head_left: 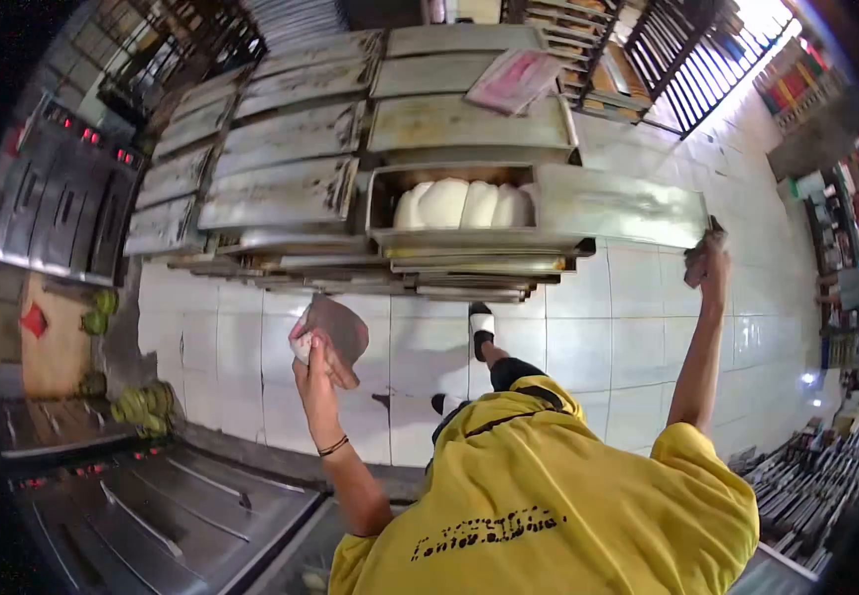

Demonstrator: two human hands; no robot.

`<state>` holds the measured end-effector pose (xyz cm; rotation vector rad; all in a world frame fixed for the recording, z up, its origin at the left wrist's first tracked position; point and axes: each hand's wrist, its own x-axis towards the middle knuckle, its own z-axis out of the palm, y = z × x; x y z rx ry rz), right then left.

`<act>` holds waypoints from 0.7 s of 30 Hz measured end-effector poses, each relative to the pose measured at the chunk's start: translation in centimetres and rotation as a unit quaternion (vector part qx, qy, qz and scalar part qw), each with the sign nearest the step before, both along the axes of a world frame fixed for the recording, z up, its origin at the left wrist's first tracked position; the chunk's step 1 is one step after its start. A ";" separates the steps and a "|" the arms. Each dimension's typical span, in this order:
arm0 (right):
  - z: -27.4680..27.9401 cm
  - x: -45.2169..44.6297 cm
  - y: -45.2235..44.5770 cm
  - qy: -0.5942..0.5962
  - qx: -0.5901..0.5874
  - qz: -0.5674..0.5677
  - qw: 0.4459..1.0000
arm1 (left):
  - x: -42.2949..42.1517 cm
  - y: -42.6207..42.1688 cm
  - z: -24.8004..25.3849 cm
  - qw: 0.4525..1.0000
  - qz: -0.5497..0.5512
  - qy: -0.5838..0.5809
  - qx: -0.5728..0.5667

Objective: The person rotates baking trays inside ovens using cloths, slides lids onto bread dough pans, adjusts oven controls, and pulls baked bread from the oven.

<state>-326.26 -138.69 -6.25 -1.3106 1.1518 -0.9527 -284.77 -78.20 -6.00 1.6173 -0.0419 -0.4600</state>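
Observation:
My right hand (709,262) is closed on the outer end of a long metal lid (623,203), with a dark bit of what looks like cloth in the grip. The lid is slid off to the right of a bread pan (380,203), its inner end still meeting the pan. Pale, puffy lobes of dough (459,204) fill the uncovered pan. Away from the stack, over the floor, my left hand (315,362) clasps a grey and pink cloth (338,329).
Lidded pans (281,188) are stacked in rows around the open one. A pink-marked packet or sheet (514,79) lies on top. Metal ovens (62,188) stand left, another steel unit (162,516) lower left. Racks (682,50) stand at the back right, above tiled floor (628,337).

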 end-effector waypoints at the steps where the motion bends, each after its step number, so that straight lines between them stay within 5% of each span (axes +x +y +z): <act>1: -0.8 1.1 0.5 0.036 -0.020 -0.031 0.999 | 0.8 -2.5 0.5 0.999 0.035 0.004 -0.030; 4: 1.0 9.2 7.3 0.175 -0.022 -0.070 0.982 | 3.2 -8.5 -0.8 0.993 0.066 -0.002 -0.098; 5: -3.0 9.4 6.5 0.061 -0.038 0.030 0.997 | 4.5 -10.1 -2.0 0.988 0.066 -0.002 -0.139; 8: -1.7 15.3 11.4 0.054 0.016 0.172 0.984 | 7.5 -14.8 -4.6 0.995 -0.007 -0.030 -0.094; 10: -3.4 16.8 11.2 0.156 -0.083 0.296 0.939 | 7.6 -19.0 -3.9 0.998 0.032 0.013 -0.061; 11: 4.5 17.8 12.7 0.086 -0.045 0.301 0.949 | 9.5 -19.0 -5.5 0.995 -0.027 0.083 -0.047; 12: 5.4 17.4 11.1 0.207 -0.048 0.321 0.923 | 8.2 -22.2 -3.7 0.995 0.065 0.019 -0.071; 15: 4.8 16.7 6.6 0.156 0.012 0.246 0.956 | 10.7 -22.7 -9.0 0.984 0.043 -0.166 -0.041; 16: 6.2 17.3 5.1 0.130 0.039 0.206 0.969 | 7.5 -25.2 -3.4 0.990 0.112 -0.070 -0.058; 17: 7.3 18.0 4.0 0.104 0.067 0.171 0.977 | 9.4 -23.9 -7.5 0.947 0.106 -0.294 0.073; 19: 6.9 21.0 1.6 0.032 -0.009 0.149 0.988 | 8.3 -24.4 -6.2 0.974 0.114 -0.197 0.016; 20: 5.8 22.9 0.6 -0.037 -0.075 0.130 0.988 | 9.8 -23.1 -9.3 0.973 0.107 -0.201 0.028; 21: 3.0 25.2 -1.3 0.010 -0.040 0.173 0.984 | 9.5 -23.5 -9.1 0.974 0.106 -0.200 0.027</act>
